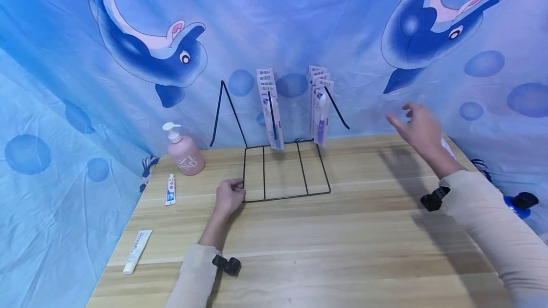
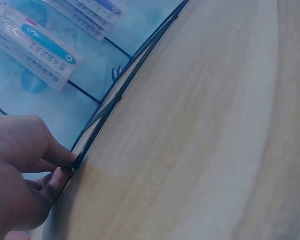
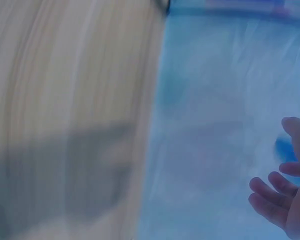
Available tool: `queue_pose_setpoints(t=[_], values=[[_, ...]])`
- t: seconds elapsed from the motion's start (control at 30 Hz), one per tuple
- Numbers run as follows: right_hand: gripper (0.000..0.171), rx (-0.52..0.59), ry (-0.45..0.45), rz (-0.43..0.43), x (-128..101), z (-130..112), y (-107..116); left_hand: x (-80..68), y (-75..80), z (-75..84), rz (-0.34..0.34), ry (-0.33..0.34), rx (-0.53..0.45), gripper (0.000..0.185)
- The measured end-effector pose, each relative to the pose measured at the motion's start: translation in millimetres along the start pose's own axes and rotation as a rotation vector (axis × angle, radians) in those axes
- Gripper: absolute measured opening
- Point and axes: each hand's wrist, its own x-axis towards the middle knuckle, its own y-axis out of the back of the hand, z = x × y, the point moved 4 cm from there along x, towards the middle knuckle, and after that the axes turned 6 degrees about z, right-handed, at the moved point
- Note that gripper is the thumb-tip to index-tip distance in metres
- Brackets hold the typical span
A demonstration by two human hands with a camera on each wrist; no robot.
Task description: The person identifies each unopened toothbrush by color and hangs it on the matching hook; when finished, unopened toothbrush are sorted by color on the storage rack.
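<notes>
Wire rack (image 1: 286,171), black and thin, stands at the middle of the wooden surface (image 1: 342,241), its flat base frame lying on the wood and its prongs rising toward 12 o'clock against the dolphin-print cloth (image 1: 274,18). Two bunches of packaged toothbrushes hang on those prongs: the left packs (image 1: 269,106) and the right packs (image 1: 320,103), side by side but apart. The left hand (image 1: 229,198) sits at the frame's corner at 9 o'clock, thumb and curled fingers (image 2: 57,155) pinching the wire there, as the left wrist view shows plainly. The right hand (image 1: 417,125) is raised above the surface at 2 o'clock from the rack, well apart from it, fingers loosely spread and holding nothing; it is blurred. At 9 o'clock from the rack stands a pink pump bottle (image 1: 184,153), a small toothpaste tube (image 1: 170,190) lies just below it, and a longer white tube (image 1: 137,251) lies near the surface's 8 o'clock edge.
</notes>
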Motion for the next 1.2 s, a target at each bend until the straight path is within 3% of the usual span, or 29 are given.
queue_pose_setpoints(t=[0.23,0.5,0.9,1.2], values=[[0.082,-0.163,-0.196,-0.132,-3.3,92.4,-4.3,-2.0,1.2,-1.9,0.011,-0.007,0.016,0.037],[0.071,-0.244,-0.361,-0.235,-21.1,161.3,-13.5,-3.0,-0.5,-1.4,0.000,0.007,-0.005,0.038],[0.071,-0.279,-0.441,-0.327,-23.0,194.8,-18.7,2.0,-1.9,0.1,0.025,-0.031,0.000,0.036],[0.052,-0.289,-0.442,-0.296,-19.0,199.4,-30.8,2.0,-0.5,0.7,0.045,-0.045,0.007,0.034]])
